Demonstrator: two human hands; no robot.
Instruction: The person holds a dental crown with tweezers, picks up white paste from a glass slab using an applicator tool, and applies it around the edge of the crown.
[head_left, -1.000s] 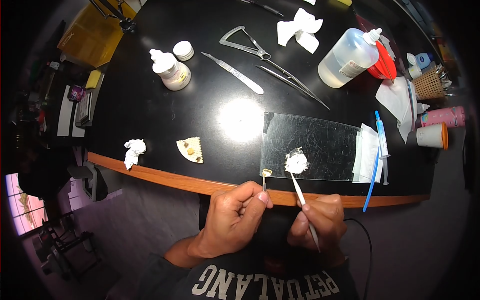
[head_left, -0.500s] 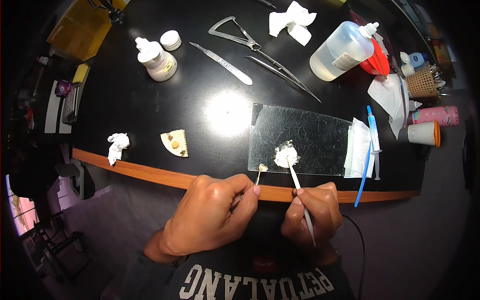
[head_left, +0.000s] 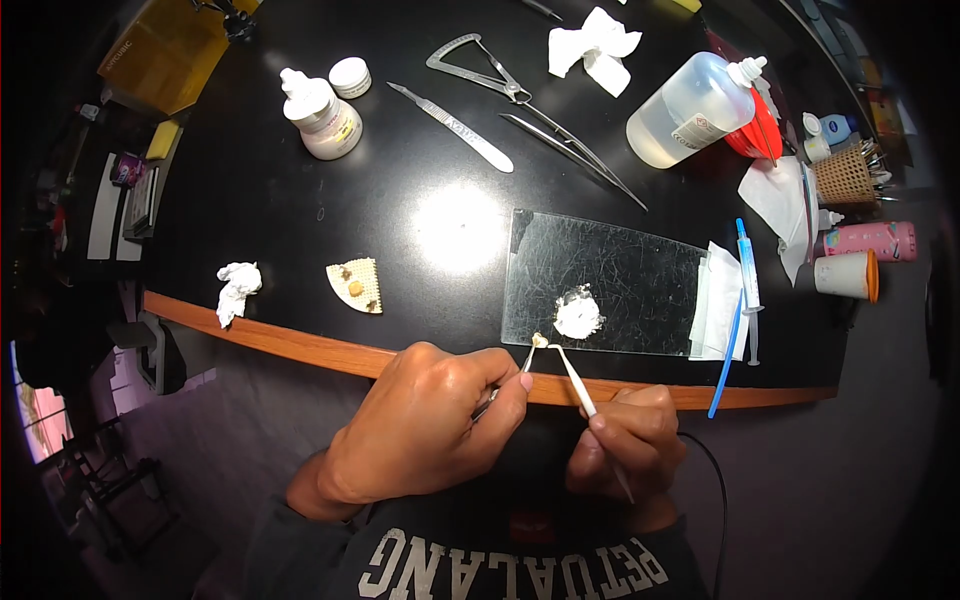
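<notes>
My left hand (head_left: pixel 440 420) is closed on a slim metal instrument (head_left: pixel 530 360). At its tip, by the near edge of the glass slab (head_left: pixel 620 250), sits a small cream-coloured cap (head_left: pixel 540 340) like a dental crown. Pinched in my right hand (head_left: pixel 628 440) is a white dental spatula (head_left: pixel 578 383) with a bent tip, which is beside the cap; whether they touch I cannot tell. White paste (head_left: pixel 578 316) lies in a patch on the slab. Most of the metal instrument is hidden by my left fingers.
A wedge-shaped textured piece (head_left: pixel 354 286) and crumpled tissue (head_left: pixel 238 290) lie left. Behind are a small bottle (head_left: pixel 325 125), scalpel handle (head_left: pixel 460 132), caliper (head_left: pixel 500 80), tweezers (head_left: pixel 575 158) and large bottle (head_left: pixel 685 115). A blue syringe (head_left: pixel 746 270) lies right.
The spatula tip has left the white paste and moved left and nearer to me, up to the cap. My left hand has shifted slightly right with the metal instrument.
</notes>
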